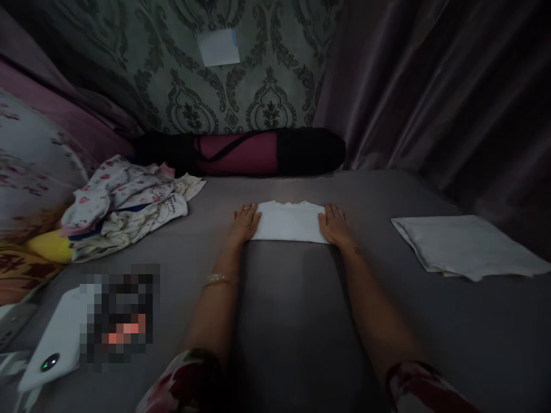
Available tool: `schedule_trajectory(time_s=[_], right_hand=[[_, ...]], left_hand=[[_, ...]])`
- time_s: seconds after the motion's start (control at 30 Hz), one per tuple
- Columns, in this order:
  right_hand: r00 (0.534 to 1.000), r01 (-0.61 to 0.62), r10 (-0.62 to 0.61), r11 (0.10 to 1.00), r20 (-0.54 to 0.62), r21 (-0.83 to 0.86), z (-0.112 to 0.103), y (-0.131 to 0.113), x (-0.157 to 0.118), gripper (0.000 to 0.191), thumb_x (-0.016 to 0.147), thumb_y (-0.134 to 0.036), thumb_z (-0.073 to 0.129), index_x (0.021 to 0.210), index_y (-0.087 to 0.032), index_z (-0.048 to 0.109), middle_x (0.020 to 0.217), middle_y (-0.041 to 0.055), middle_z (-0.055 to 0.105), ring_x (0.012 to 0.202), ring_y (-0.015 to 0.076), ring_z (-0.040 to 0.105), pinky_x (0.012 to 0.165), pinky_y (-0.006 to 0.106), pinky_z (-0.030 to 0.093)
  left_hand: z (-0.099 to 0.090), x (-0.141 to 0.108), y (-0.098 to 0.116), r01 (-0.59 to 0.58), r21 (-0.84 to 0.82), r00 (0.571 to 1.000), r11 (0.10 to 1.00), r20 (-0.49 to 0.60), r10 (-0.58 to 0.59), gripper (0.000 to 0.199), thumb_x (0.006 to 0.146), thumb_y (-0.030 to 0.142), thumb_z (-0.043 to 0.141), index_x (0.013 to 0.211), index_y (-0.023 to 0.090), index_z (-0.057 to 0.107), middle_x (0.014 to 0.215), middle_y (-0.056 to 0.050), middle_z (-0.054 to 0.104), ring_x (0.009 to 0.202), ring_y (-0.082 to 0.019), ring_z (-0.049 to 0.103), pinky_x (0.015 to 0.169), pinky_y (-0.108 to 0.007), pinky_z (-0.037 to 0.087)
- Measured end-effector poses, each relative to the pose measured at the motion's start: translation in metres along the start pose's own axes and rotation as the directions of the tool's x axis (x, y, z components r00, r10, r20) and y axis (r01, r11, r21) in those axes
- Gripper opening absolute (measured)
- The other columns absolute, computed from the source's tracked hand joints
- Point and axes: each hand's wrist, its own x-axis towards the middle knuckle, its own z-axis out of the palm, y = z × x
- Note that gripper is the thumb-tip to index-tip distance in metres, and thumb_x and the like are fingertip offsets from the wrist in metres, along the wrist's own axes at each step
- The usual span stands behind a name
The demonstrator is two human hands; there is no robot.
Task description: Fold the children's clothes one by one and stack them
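Observation:
A white garment (289, 222), folded into a flat rectangle, lies on the grey bed sheet (288, 310) straight in front of me. Its far edge looks slightly ruffled near the middle. My left hand (246, 222) rests flat on its left end, fingers stretched out and pointing away from me. On the right end lies my right hand (336, 223), also flat with the fingers extended. Neither hand grips the cloth. Over to the right is another folded white cloth (469, 244), apart from my hands.
A heap of printed clothes (124, 201) lies at the left, beside a yellow item (50, 245). Nearer me are a white phone-like device (60, 338) and a pixelated patch. A black and pink long bag (239, 154) lies along the patterned wall (271, 86). Curtains (400, 86) hang at the right.

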Motion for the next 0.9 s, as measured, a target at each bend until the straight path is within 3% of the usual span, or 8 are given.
schedule_trajectory(time_s=[0.1, 0.17, 0.3, 0.4, 0.47, 0.6, 0.73, 0.9], right_hand=[[0.998, -0.059, 0.059, 0.998, -0.005, 0.004, -0.005, 0.006, 0.001, 0.064, 0.098, -0.041, 0.018, 0.147, -0.003, 0.033, 0.155, 0.0184, 0.030, 0.143, 0.0315, 0.025, 0.115, 0.050, 0.018], [0.995, -0.086, 0.086, 0.996, -0.052, -0.001, -0.007, 0.000, 0.000, 0.065, 0.098, -0.042, 0.019, 0.146, 0.000, 0.034, 0.153, 0.0209, 0.032, 0.142, 0.0331, 0.025, 0.114, 0.053, 0.016], [0.982, 0.012, -0.014, 1.000, -0.189, -0.015, -0.003, -0.044, -0.007, 0.062, 0.099, -0.040, 0.022, 0.143, 0.000, 0.038, 0.151, 0.0220, 0.036, 0.142, 0.0321, 0.026, 0.115, 0.050, 0.015], [0.968, 0.152, -0.152, 0.988, -0.201, -0.012, 0.008, -0.079, -0.013, 0.058, 0.099, -0.036, 0.023, 0.144, -0.003, 0.039, 0.152, 0.0183, 0.035, 0.143, 0.0297, 0.025, 0.115, 0.046, 0.014], [0.964, 0.175, -0.172, 0.985, -0.201, -0.004, 0.015, -0.091, -0.016, 0.057, 0.099, -0.033, 0.024, 0.144, -0.003, 0.039, 0.152, 0.0180, 0.036, 0.143, 0.0282, 0.025, 0.116, 0.045, 0.014], [0.970, 0.148, -0.142, 0.989, -0.197, 0.015, 0.019, -0.084, -0.018, 0.058, 0.098, -0.035, 0.027, 0.143, -0.001, 0.040, 0.151, 0.0198, 0.037, 0.142, 0.0285, 0.026, 0.115, 0.045, 0.017], [0.979, 0.144, -0.142, 0.990, -0.146, 0.003, 0.014, -0.065, -0.016, 0.060, 0.098, -0.040, 0.027, 0.144, -0.002, 0.039, 0.153, 0.0196, 0.034, 0.143, 0.0286, 0.025, 0.115, 0.045, 0.018], [0.985, 0.163, -0.165, 0.986, -0.049, -0.039, 0.008, -0.043, -0.012, 0.062, 0.100, -0.046, 0.020, 0.145, -0.008, 0.038, 0.153, 0.0159, 0.034, 0.143, 0.0265, 0.025, 0.117, 0.046, 0.015]], left_hand=[[-0.004, -0.001, -0.004, -0.024, -0.009, 0.999, 1.000, -0.039, 0.023, 0.054, 0.099, 0.044, 0.024, 0.145, 0.020, 0.039, 0.153, -0.010, 0.038, 0.143, -0.030, 0.028, 0.116, -0.055, 0.019], [-0.007, -0.001, 0.005, -0.020, 0.011, 0.994, 1.000, -0.111, 0.021, 0.051, 0.100, 0.039, 0.025, 0.141, 0.017, 0.043, 0.151, -0.012, 0.041, 0.142, -0.029, 0.030, 0.116, -0.054, 0.017], [-0.005, -0.004, 0.056, -0.033, 0.002, 0.970, 0.999, -0.240, 0.033, 0.047, 0.100, 0.033, 0.025, 0.133, 0.013, 0.051, 0.141, -0.015, 0.052, 0.136, -0.025, 0.040, 0.117, -0.047, 0.019], [0.008, -0.007, 0.092, -0.122, -0.006, 0.968, 0.992, -0.221, 0.118, 0.048, 0.100, 0.032, 0.027, 0.135, 0.009, 0.049, 0.144, -0.017, 0.048, 0.139, -0.026, 0.036, 0.118, -0.046, 0.019], [0.018, -0.009, 0.101, -0.120, 0.000, 0.972, 0.993, -0.202, 0.118, 0.049, 0.099, 0.032, 0.027, 0.137, 0.008, 0.048, 0.146, -0.018, 0.045, 0.141, -0.027, 0.034, 0.117, -0.046, 0.020], [0.026, -0.010, 0.088, -0.068, 0.001, 0.977, 0.998, -0.201, 0.067, 0.056, 0.098, 0.042, 0.031, 0.140, 0.007, 0.044, 0.148, -0.020, 0.042, 0.141, -0.030, 0.033, 0.117, -0.047, 0.020], [0.020, -0.009, 0.069, -0.070, 0.012, 0.980, 0.997, -0.187, 0.071, 0.060, 0.098, 0.046, 0.030, 0.141, 0.006, 0.043, 0.148, -0.021, 0.041, 0.141, -0.030, 0.032, 0.118, -0.048, 0.018], [0.011, -0.006, 0.050, -0.065, 0.005, 0.992, 0.998, -0.105, 0.065, 0.056, 0.099, 0.046, 0.027, 0.143, 0.014, 0.041, 0.152, -0.016, 0.038, 0.144, -0.027, 0.028, 0.118, -0.049, 0.018]])
